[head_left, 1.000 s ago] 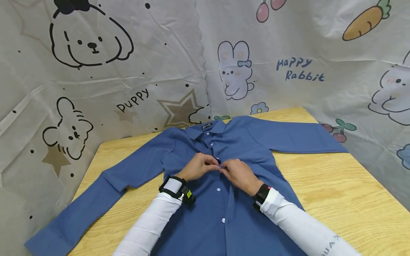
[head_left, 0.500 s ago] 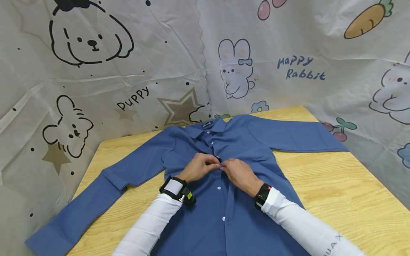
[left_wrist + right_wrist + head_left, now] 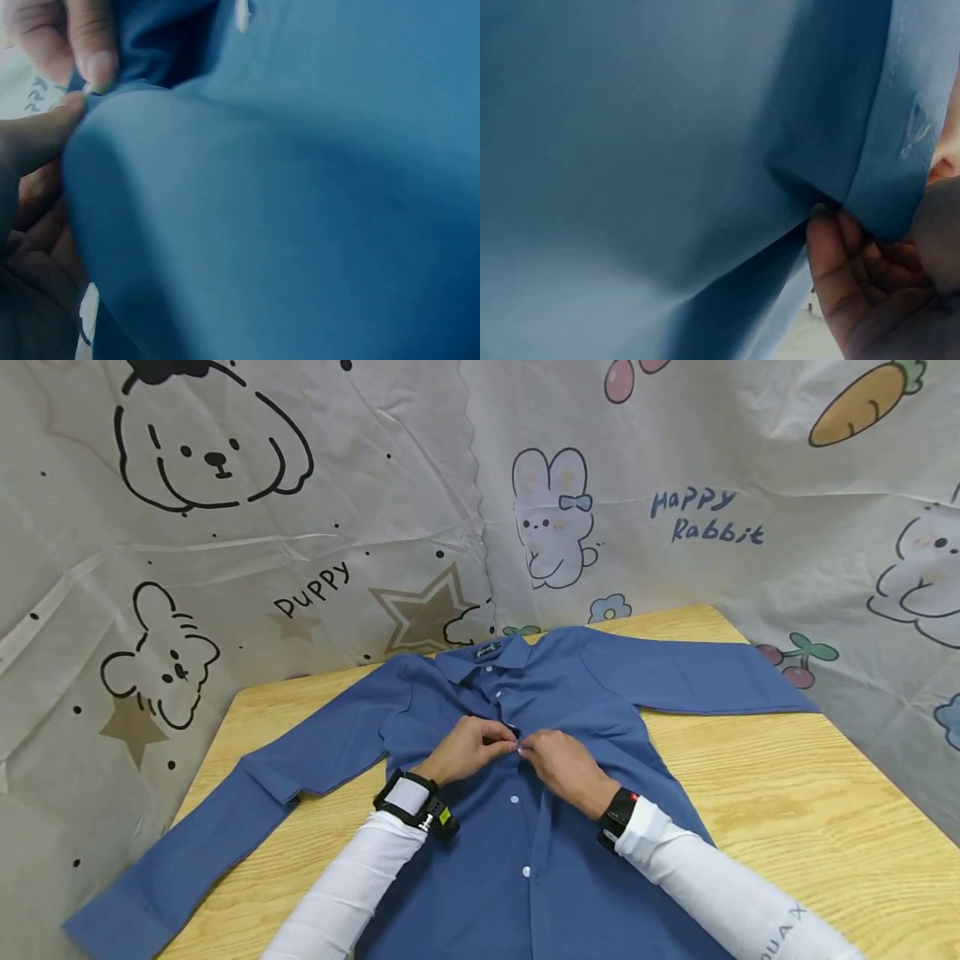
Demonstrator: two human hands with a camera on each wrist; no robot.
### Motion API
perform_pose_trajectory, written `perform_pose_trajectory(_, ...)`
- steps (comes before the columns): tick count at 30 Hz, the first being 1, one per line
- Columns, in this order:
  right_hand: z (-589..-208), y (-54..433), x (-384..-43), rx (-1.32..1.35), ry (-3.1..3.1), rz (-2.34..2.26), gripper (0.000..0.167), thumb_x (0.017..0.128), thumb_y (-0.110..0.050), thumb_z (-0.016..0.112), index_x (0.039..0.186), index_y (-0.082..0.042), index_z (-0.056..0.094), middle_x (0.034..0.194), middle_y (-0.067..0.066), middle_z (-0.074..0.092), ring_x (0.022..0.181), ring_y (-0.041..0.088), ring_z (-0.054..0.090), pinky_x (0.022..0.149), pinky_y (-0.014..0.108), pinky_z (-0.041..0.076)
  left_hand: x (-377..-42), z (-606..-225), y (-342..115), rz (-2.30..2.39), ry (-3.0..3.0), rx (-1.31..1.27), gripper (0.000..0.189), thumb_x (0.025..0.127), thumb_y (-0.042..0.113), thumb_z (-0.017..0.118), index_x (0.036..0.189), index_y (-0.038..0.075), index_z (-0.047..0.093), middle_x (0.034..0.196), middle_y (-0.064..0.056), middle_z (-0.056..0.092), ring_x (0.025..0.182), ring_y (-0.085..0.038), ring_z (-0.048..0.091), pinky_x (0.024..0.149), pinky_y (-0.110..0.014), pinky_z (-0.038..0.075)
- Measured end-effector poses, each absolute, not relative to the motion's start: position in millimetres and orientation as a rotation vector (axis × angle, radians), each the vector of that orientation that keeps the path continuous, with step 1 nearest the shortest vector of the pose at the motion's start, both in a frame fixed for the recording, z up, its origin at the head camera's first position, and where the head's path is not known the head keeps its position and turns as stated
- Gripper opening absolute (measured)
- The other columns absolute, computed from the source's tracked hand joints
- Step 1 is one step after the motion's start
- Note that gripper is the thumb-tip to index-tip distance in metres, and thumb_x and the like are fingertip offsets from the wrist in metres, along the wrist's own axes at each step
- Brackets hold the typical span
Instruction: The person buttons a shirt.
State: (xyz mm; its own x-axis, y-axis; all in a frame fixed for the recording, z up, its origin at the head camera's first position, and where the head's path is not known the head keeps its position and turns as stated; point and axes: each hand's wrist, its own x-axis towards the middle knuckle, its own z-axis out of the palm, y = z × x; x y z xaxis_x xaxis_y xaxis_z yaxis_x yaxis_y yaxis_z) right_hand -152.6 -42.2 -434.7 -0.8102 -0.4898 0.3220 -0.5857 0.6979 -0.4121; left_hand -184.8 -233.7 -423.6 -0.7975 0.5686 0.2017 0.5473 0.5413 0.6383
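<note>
"Blue fabric everywhere through the middle: that's a long-sleeved shirt [image 3: 487, 843], spread front up on the wooden table [image 3: 810, 793], collar [image 3: 513, 658] at the far end."

"And both hands are right on it! Left hand [image 3: 467, 752], thumb and forefinger drawn together, pinching the front opening. How about the other one?"

"Right hand [image 3: 572, 770], same story: fingers bent, tips closed on the cloth, practically meeting the left's over the chest. So the shirt lies under both hands, and a bit of its front edge is up between the fingertips."

"Anything in that pinch besides cloth?"

"A pale speck at the tips, too small to call. Below the hands, though, two white buttons run down the front: one near [image 3: 514, 799], another lower [image 3: 527, 872]."

"Left wrist view has the cloth bulging up in a big fold beside the fingers. And over on the right wrist?"

"Fingers [image 3: 829, 262] at the edge of the cloth, a stitched buttonhole [image 3: 915, 131] on the band just above them."

"Shirt sleeves well clear of the hands: one angles down the near left, the other runs out to the right."
</note>
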Motion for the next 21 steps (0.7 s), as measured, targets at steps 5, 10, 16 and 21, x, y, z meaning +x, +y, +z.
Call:
perform_pose_trajectory(5, -434.0, -38.7, -154.0, 0.815, -2.731, 0.977, 0.010, 0.092, -0.011, 0.064, 0.090, -0.007, 0.073, 0.073, 0.000, 0.065, 0.053, 0.005, 0.052, 0.049, 0.025, 0.042, -183.4, -422.9, -233.3, 1.079, 2.771, 1.057, 0.005, 0.087, 0.015, 0.071, 0.089, 0.012, 0.074, 0.083, 0.007, 0.070, 0.075, -0.001, 0.062, 0.068, -0.021, 0.049)
perform_pose_trajectory(10, -437.6, -38.0, -152.5, 0.754, -2.674, 0.957, 0.014, 0.092, -0.013, 0.065, 0.078, -0.010, 0.069, 0.065, -0.004, 0.059, 0.053, 0.005, 0.051, 0.050, 0.026, 0.042, -180.2, -422.9, -231.6, 1.055, 2.811, 1.120, 0.005, 0.087, 0.016, 0.071, 0.089, 0.011, 0.074, 0.082, 0.006, 0.070, 0.074, -0.001, 0.062, 0.067, -0.021, 0.048)
perform_pose_trajectory(16, -436.9, -39.6, -149.6, 0.695, -2.681, 1.004, 0.017, 0.092, -0.014, 0.065, 0.076, -0.009, 0.068, 0.061, -0.004, 0.055, 0.049, 0.006, 0.048, 0.046, 0.027, 0.040, -175.1, -425.3, -231.8, 0.941, 2.926, 1.224, 0.004, 0.088, 0.015, 0.070, 0.089, 0.012, 0.074, 0.081, 0.006, 0.069, 0.071, -0.001, 0.060, 0.065, -0.020, 0.047)
perform_pose_trajectory(21, -429.5, -42.0, -150.6, 0.595, -2.713, 1.069, 0.012, 0.089, -0.010, 0.066, 0.079, -0.007, 0.072, 0.064, -0.001, 0.060, 0.049, 0.008, 0.050, 0.047, 0.028, 0.042, -171.6, -423.0, -231.5, 0.849, 2.998, 1.339, 0.005, 0.089, 0.013, 0.069, 0.090, 0.012, 0.074, 0.080, 0.002, 0.069, 0.066, -0.004, 0.060, 0.063, -0.022, 0.047)
